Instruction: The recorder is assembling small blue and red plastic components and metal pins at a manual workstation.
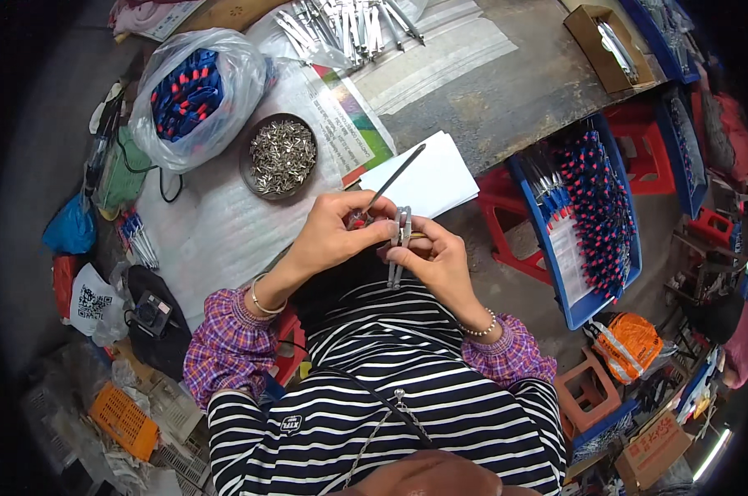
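My left hand [334, 229] is closed, with a long thin dark metal strip [400, 172] slanting up and right from its fingers. A small red piece [358, 222] shows at the fingertips. My right hand [440, 258] pinches a grey metal piece [402, 221] made of narrow parallel bars, and its lower end [395, 276] sticks out below the fingers. The left thumb touches this piece from the side. Something thin and brass-coloured lies under the right fingers, largely hidden. Both hands meet above my lap, at the table's near edge.
A round bowl of small metal pins [283, 157] stands beyond my left hand. White paper [428, 178] lies ahead. Farther off are a plastic bag of blue-and-red parts [188, 95], silver metal parts [353, 29] and a cardboard box [609, 50]. At right, a blue tray [566, 307] sits by red stools [510, 219].
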Motion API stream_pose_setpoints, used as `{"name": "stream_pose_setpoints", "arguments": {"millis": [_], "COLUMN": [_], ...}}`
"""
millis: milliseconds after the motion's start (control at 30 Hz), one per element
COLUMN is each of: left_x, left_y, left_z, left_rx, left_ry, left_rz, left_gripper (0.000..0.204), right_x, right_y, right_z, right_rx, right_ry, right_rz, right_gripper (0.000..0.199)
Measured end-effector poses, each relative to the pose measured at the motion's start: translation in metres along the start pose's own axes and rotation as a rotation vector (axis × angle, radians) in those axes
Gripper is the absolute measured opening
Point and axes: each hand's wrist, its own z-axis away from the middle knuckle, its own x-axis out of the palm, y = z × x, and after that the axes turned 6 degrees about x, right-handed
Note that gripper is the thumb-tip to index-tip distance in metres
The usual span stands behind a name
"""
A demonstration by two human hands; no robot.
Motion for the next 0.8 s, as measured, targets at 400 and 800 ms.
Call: {"name": "stream_pose_setpoints", "arguments": {"millis": [400,800], "left_x": [0.005,0.012], "left_y": [0.002,0.000], "left_z": [0.000,-0.001], "left_rx": [-0.071,-0.096], "left_ry": [0.131,0.163], "left_rz": [0.126,0.172], "left_gripper": [0.014,0.022], "right_x": [0.003,0.006], "right_y": [0.008,0.018], "right_z": [-0.001,-0.004], "right_rx": [0.016,-0.070], "right_ry": [-0.016,0.002], "right_rz": [-0.111,-0.064], "right_gripper": [0.034,0.018]}}
